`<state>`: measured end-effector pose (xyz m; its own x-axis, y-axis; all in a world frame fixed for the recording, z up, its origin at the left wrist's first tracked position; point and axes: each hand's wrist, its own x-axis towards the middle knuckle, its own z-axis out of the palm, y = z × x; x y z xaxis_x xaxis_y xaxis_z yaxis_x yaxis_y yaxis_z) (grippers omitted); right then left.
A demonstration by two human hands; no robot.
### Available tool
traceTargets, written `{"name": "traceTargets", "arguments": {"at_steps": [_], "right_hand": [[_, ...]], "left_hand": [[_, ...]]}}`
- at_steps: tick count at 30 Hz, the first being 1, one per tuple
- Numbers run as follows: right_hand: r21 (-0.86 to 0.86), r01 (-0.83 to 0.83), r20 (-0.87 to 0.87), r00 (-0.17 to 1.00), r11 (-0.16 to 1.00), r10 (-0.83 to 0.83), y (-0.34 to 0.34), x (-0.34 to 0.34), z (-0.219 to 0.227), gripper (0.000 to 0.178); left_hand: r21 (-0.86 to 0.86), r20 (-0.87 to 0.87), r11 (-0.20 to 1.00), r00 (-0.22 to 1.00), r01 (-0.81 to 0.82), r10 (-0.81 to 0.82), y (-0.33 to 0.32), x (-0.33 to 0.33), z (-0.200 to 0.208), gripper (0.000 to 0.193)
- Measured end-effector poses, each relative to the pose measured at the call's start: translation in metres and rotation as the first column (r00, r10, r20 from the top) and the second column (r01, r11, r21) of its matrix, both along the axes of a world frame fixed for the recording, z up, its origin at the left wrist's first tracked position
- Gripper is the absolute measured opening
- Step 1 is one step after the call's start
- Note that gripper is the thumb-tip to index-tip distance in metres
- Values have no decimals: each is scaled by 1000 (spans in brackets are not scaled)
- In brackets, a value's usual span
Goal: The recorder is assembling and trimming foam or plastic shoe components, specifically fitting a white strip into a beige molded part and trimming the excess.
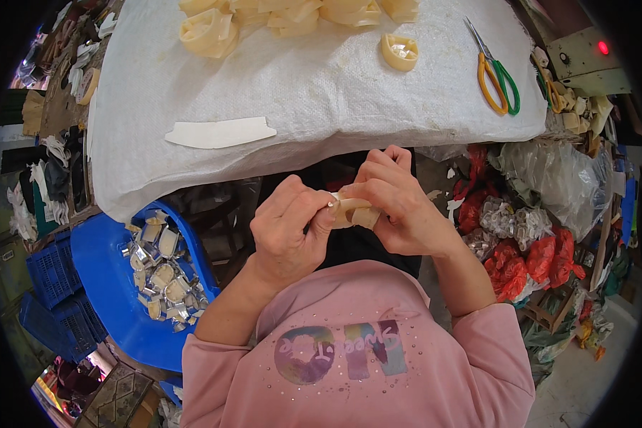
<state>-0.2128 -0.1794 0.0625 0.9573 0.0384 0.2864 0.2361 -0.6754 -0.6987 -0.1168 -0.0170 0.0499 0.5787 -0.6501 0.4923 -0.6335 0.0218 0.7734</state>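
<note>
My left hand and my right hand meet just off the table's near edge, in front of my body. Between them is a small cream curved piece, perhaps a shoe heel with a strip around it. The left thumb and forefinger pinch its left end, where a pale edge shows. Right fingers wrap over the other side and hide part of it. Beyond my hands, a flat white curved strip lies on the table. A single cream D-shaped piece rests farther off to the right.
White woven sheeting covers the table. More cream looped pieces are heaped at its far side. Scissors with orange and green handles lie at right. A blue chair at left holds silver-and-cream pieces. Red plastic bags crowd the right.
</note>
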Motion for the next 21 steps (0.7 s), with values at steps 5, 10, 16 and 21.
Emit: {"name": "traceTargets", "arguments": {"at_steps": [5,10,16,21], "right_hand": [[36,-22,-26,999,999,22,1,1,-3,35],[45,19,88,996,999,-23,-2,5,-5,34],[-138,57,211,977,989,-27,0,8,4,32],[-232,35,203,979,972,13,-4,9,3,32]], "left_hand": [[-20,82,1000,997,18,-16,-2,2,2,8],[-55,-254,997,966,45,-58,2,-5,4,14],[-137,187,990,981,-16,42,5,1,-6,21],[-148,164,988,984,-43,67,5,3,-3,22]]}}
